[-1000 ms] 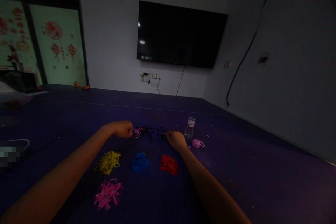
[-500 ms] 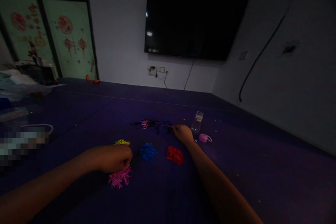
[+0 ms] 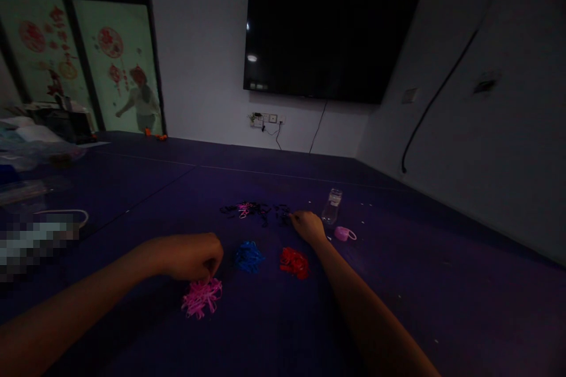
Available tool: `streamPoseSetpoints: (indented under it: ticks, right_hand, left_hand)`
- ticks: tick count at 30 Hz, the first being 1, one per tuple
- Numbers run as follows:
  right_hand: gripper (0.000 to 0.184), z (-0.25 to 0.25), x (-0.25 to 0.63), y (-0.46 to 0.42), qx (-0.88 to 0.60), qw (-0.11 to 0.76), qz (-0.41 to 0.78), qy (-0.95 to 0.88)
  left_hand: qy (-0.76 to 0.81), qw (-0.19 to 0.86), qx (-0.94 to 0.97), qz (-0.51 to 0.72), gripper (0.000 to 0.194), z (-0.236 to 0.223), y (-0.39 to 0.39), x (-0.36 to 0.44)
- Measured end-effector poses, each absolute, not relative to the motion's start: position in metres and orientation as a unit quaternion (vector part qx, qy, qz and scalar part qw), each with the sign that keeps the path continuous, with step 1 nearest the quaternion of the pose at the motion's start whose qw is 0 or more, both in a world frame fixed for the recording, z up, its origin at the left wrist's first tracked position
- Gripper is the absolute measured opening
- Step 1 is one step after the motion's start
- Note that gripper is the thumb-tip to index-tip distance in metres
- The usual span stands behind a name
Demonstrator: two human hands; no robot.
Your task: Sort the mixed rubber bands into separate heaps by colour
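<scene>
My left hand (image 3: 193, 255) is closed in a pinch over the far edge of a pink pile of rubber bands (image 3: 201, 299); what its fingers hold, if anything, is hidden. My right hand (image 3: 308, 226) has its fingertips together at the right end of a loose spread of black rubber bands (image 3: 254, 208). Whether a band is between them is too dark to make out. A few pink bands (image 3: 243, 209) lie among the black ones. Between my hands are a blue pile of rubber bands (image 3: 248, 257) and a red pile of rubber bands (image 3: 294, 263).
Beyond my right wrist lie a clear bottle (image 3: 331, 207) and a pink cap with a loop (image 3: 344, 234). Plastic bags (image 3: 30, 141) and a white cord (image 3: 66, 211) are at left. A television (image 3: 331, 41) hangs ahead. Someone (image 3: 142, 100) stands behind the glass door.
My left hand has risen slightly off the pink pile and now covers the yellow bands. My right hand stays almost still. A person has appeared behind the glass door.
</scene>
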State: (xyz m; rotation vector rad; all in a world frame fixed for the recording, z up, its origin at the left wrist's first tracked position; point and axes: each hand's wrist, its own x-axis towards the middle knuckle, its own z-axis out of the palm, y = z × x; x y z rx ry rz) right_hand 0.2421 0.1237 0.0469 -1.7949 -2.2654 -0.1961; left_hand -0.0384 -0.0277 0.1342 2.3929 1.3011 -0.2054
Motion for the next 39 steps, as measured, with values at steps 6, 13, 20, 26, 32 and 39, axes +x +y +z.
streamPoseSetpoints:
  ticks: [6, 13, 20, 26, 32, 39]
  right_hand:
    - [0.039, 0.048, 0.241, 0.124, -0.623, 0.116, -0.063, -0.771]
    - [0.037, 0.047, 0.242, 0.123, -0.614, 0.132, -0.063, -0.775]
    - [0.037, 0.045, 0.241, 0.125, -0.617, 0.136, -0.065, -0.773]
    - [0.036, 0.042, 0.242, 0.127, -0.614, 0.14, -0.071, -0.773]
    - [0.038, 0.045, 0.241, 0.125, -0.615, 0.137, -0.068, -0.773]
    - [0.037, 0.046, 0.242, 0.125, -0.617, 0.13, -0.061, -0.774]
  left_hand:
    - [0.425, 0.179, 0.887, -0.005, 0.015, 0.147, -0.001, -0.036]
    - [0.484, 0.065, 0.869, 0.085, 0.018, 0.159, 0.07, -0.018]
    - [0.538, 0.041, 0.84, 0.063, 0.012, 0.124, 0.131, -0.011]
    - [0.567, 0.048, 0.822, 0.023, 0.015, 0.086, 0.15, -0.017]
    - [0.584, 0.053, 0.81, 0.015, 0.019, 0.071, 0.16, -0.024]
    - [0.569, 0.061, 0.82, 0.024, 0.018, 0.07, 0.161, -0.024]
